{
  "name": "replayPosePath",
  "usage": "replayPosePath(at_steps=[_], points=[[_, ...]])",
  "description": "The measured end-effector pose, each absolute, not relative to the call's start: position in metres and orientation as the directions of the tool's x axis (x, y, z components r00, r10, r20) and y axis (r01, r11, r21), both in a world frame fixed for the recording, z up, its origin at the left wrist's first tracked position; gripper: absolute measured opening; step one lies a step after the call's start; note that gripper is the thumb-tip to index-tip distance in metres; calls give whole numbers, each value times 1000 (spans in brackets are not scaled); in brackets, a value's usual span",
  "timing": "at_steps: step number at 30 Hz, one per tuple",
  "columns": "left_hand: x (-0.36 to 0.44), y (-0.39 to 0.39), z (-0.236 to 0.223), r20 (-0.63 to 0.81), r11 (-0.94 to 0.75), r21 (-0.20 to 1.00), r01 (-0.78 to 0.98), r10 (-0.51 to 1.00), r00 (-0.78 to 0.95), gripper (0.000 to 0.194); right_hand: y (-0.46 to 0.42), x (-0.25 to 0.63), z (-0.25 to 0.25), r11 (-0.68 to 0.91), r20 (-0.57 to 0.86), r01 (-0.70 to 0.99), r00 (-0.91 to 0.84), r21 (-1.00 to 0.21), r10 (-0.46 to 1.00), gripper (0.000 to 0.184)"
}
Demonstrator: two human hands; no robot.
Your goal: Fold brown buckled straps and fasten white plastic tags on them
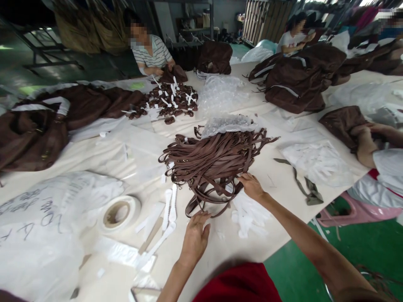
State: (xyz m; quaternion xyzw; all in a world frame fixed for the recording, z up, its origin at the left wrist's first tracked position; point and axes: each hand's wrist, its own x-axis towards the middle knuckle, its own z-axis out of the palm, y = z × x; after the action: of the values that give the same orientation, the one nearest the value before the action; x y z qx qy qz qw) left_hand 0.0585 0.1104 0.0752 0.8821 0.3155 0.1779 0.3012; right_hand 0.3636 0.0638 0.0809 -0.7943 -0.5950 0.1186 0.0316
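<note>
Straps (210,157), brown, heaped mid-table (267,172). Left hand (195,240) is at the near loop, right hand (252,187) at the heap's near edge; I can't tell whether either grips. I'd ease one strap free at a time, avoiding tangles. Fingertips blur; bubble wrap (231,124) hides the far side.

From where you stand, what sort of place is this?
Probably a workshop where bags are made or packed. A heap of brown straps lies on a big shared table, a brown bag sits farther back, and a person in a striped shirt works across from here.
</note>
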Motion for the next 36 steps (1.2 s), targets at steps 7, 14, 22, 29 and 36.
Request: replayPosePath(at_steps=[7, 14, 22, 29, 36], points=[[56, 103, 82, 12, -495, 718, 490, 712, 702, 33, 82, 400, 85, -139, -289, 974, 83, -180, 954, 35], [51, 104, 95, -142, -384, 745, 545, 707, 692, 34, 101, 423, 151, -31, -406, 972, -69, -233, 911, 11], [88, 161, 195, 130, -466, 827, 315, 703, 699, 46, 118, 388, 293, -48, -304, 754, -205, -656, 931, 27], [120, 185, 322, 332, -530, 848, -8, 519, 788, 47, 113, 335, 397, 28, -181, 600, -284, -799, 942, 36], [112, 181, 373, 331, -95, 943, -318, 281, 901, 38, 101, 316, 440, 185, -25, 697, -279, -693, 960, 31]])
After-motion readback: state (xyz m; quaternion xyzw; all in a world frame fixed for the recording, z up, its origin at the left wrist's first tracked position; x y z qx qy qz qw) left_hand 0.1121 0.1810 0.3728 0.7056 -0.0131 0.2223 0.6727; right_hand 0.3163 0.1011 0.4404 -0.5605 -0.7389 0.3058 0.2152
